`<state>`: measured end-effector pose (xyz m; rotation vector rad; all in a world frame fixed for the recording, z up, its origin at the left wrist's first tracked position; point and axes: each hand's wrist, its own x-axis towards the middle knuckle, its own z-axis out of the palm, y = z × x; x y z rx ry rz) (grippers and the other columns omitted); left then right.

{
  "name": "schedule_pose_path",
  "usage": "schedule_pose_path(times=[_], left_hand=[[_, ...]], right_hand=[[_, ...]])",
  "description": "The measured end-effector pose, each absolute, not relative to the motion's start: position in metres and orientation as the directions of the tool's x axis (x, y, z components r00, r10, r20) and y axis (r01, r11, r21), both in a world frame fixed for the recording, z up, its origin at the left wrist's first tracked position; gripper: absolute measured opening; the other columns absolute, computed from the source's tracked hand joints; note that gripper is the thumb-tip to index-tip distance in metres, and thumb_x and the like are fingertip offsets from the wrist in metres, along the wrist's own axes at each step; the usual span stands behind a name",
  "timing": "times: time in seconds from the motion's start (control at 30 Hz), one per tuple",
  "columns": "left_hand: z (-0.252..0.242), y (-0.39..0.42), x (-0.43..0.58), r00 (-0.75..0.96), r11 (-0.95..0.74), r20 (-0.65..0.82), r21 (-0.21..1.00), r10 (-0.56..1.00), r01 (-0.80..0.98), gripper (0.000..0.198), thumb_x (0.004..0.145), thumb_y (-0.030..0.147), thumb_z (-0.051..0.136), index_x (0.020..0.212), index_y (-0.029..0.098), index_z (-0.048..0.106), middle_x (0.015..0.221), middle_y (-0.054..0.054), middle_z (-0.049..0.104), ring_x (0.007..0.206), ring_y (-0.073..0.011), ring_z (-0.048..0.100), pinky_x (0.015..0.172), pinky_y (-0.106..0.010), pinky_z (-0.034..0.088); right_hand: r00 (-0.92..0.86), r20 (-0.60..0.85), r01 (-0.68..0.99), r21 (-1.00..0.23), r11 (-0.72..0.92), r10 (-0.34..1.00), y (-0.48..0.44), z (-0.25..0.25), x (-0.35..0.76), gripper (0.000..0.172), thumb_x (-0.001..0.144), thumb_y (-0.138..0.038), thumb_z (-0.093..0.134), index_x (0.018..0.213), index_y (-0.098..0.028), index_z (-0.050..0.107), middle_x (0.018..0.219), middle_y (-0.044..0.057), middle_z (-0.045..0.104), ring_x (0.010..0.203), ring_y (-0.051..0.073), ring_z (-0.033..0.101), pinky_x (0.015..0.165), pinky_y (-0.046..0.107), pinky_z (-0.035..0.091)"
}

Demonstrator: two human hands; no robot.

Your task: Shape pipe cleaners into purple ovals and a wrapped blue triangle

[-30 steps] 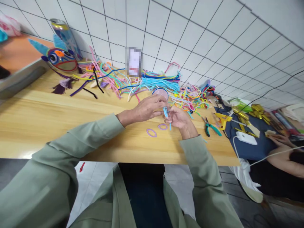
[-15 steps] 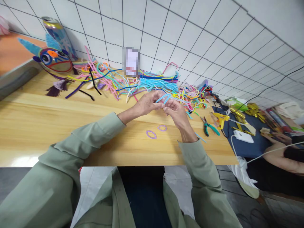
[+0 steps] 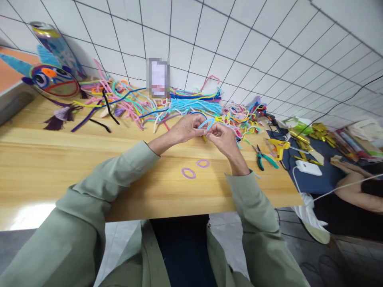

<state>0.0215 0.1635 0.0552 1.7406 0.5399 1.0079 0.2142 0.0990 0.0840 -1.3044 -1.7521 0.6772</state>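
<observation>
A light blue pipe cleaner (image 3: 210,120), bent into a curve, is pinched between my two hands above the table. My left hand (image 3: 190,128) grips it from the left, thumb and fingers closed. On the other side my right hand (image 3: 224,137) pinches it close to the left fingertips. Below them, two purple pipe cleaner loops, one pointed oval (image 3: 188,173) and another oval (image 3: 202,163), lie flat on the wooden table (image 3: 155,191). Behind my hands is a bundle of light blue pipe cleaners (image 3: 194,106).
Green-handled pliers (image 3: 266,158) and a yellow glue gun (image 3: 279,149) lie to the right. A decorated face piece (image 3: 55,81) and a can (image 3: 56,46) stand far left. A phone (image 3: 158,77) leans on the tiled wall. Another person's arm (image 3: 356,185) rests at the right.
The light blue pipe cleaner now shows a rounder bend between my fingers. My hands stay close together. The view has shifted slightly, so the things at the left sit nearer the edge.
</observation>
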Motion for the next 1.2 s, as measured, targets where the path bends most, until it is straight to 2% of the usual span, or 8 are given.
schedule_pose_path(times=[0.13, 0.33, 0.53, 0.67, 0.77, 0.9, 1.07, 1.2], left_hand=[[0.059, 0.168, 0.021, 0.516, -0.507, 0.406, 0.859, 0.754, 0.066, 0.015, 0.086, 0.025, 0.082, 0.094, 0.02, 0.07, 0.09, -0.002, 0.077, 0.081, -0.019, 0.072, 0.075, -0.031, 0.057], [0.06, 0.176, 0.02, 0.524, -0.68, 0.5, 0.695, 0.69, 0.233, 0.017, 0.089, 0.022, 0.08, 0.103, 0.021, 0.07, 0.103, -0.005, 0.08, 0.091, -0.0216, 0.073, 0.08, -0.033, 0.055], [0.055, 0.189, 0.023, 0.571, -0.521, 0.414, 0.853, 0.709, 0.029, 0.03, 0.085, 0.013, 0.077, 0.113, 0.021, 0.069, 0.102, -0.002, 0.079, 0.092, -0.021, 0.076, 0.082, -0.034, 0.059], [0.051, 0.193, 0.024, 0.55, -0.446, 0.408, 0.892, 0.729, -0.071, 0.022, 0.091, 0.02, 0.078, 0.11, 0.02, 0.068, 0.103, -0.003, 0.078, 0.094, -0.0199, 0.078, 0.086, -0.034, 0.062], [0.049, 0.193, 0.024, 0.497, -0.483, 0.43, 0.875, 0.754, -0.026, 0.021, 0.091, 0.018, 0.076, 0.11, 0.019, 0.068, 0.102, -0.003, 0.078, 0.09, -0.0186, 0.076, 0.082, -0.032, 0.061], [0.048, 0.195, 0.022, 0.434, -0.524, 0.442, 0.848, 0.785, 0.083, 0.03, 0.091, 0.016, 0.076, 0.12, 0.019, 0.069, 0.095, -0.002, 0.078, 0.082, -0.0184, 0.075, 0.077, -0.031, 0.06], [0.037, 0.213, 0.013, 0.289, -0.565, 0.503, 0.801, 0.814, 0.198, 0.025, 0.096, 0.02, 0.07, 0.121, 0.019, 0.07, 0.107, -0.007, 0.082, 0.099, -0.0227, 0.079, 0.091, -0.039, 0.063], [0.023, 0.229, 0.004, 0.248, -0.596, 0.542, 0.74, 0.803, 0.312, 0.023, 0.095, 0.026, 0.074, 0.117, 0.02, 0.073, 0.115, -0.008, 0.082, 0.103, -0.0244, 0.077, 0.099, -0.044, 0.063]], right_hand=[[-0.189, 0.214, 0.439, -0.855, 0.277, 0.958, 0.106, 0.087, 0.22, 0.011, 0.079, -0.034, 0.072, 0.079, -0.024, 0.066, 0.079, -0.001, 0.068, 0.072, 0.016, 0.057, 0.071, 0.032, 0.044], [-0.182, 0.134, 0.339, -0.921, 0.191, 0.974, 0.118, 0.084, 0.224, 0.021, 0.08, -0.04, 0.075, 0.078, -0.025, 0.061, 0.071, -0.004, 0.057, 0.066, 0.014, 0.05, 0.062, 0.029, 0.039], [-0.137, 0.126, 0.29, -0.943, 0.161, 0.982, 0.135, 0.078, 0.225, 0.017, 0.084, -0.04, 0.073, 0.084, -0.026, 0.063, 0.072, -0.004, 0.058, 0.065, 0.015, 0.048, 0.064, 0.03, 0.038], [-0.123, 0.186, 0.352, -0.91, 0.218, 0.975, 0.142, 0.075, 0.223, 0.016, 0.088, -0.038, 0.071, 0.085, -0.026, 0.062, 0.075, -0.003, 0.058, 0.072, 0.016, 0.049, 0.068, 0.03, 0.038], [-0.13, 0.226, 0.436, -0.861, 0.261, 0.965, 0.147, 0.075, 0.223, 0.014, 0.091, -0.034, 0.067, 0.081, -0.025, 0.061, 0.077, -0.002, 0.057, 0.075, 0.017, 0.048, 0.07, 0.031, 0.036], [-0.123, 0.269, 0.521, -0.801, 0.293, 0.955, 0.16, 0.075, 0.229, 0.024, 0.095, -0.03, 0.066, 0.075, -0.025, 0.055, 0.074, -0.003, 0.053, 0.074, 0.018, 0.045, 0.071, 0.033, 0.032], [-0.024, 0.306, 0.472, -0.836, 0.281, 0.952, 0.193, 0.064, 0.242, 0.027, 0.098, -0.031, 0.072, 0.078, -0.026, 0.055, 0.076, -0.003, 0.05, 0.077, 0.019, 0.044, 0.073, 0.033, 0.034], [-0.036, 0.303, 0.449, -0.846, 0.286, 0.952, 0.21, 0.051, 0.25, 0.029, 0.098, -0.036, 0.074, 0.079, -0.027, 0.055, 0.078, -0.002, 0.05, 0.077, 0.019, 0.044, 0.074, 0.033, 0.035]])
